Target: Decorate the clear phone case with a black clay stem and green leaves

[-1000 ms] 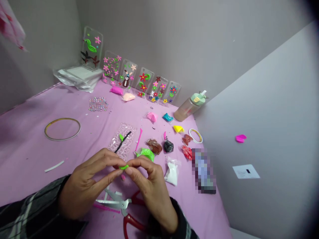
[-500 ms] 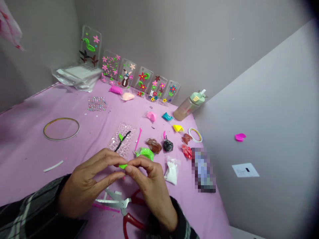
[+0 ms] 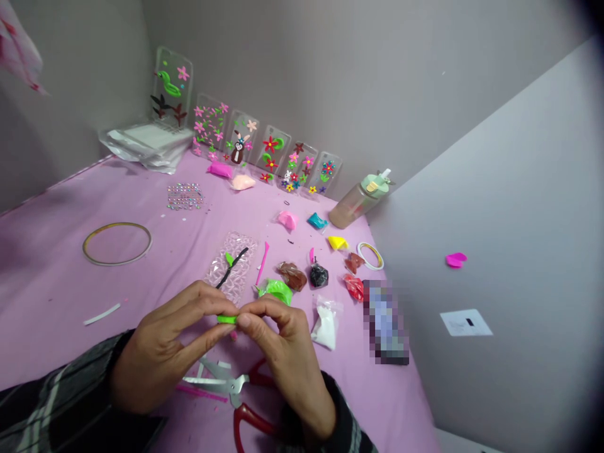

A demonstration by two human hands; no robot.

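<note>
Between my fingertips is a small piece of bright green clay, flat and narrow. My left hand has its index finger above the piece and its thumb below. My right hand pinches the right end between thumb and fingers. Just beyond lies a clear textured phone case bearing a dark clay stem with one green leaf. A bag of green clay sits behind my right hand. Under my hands, scissors with red handles lie open, partly hidden by my right wrist.
Wrapped clay lumps, such as brown, black and white, lie to the right. Decorated phone cases lean on the back wall. A bottle stands at back right; a hoop lies left.
The green clay piece has turned slightly between my fingertips and now shows a narrower, more level shape, a little further left. Both hands stay in nearly the same place.
</note>
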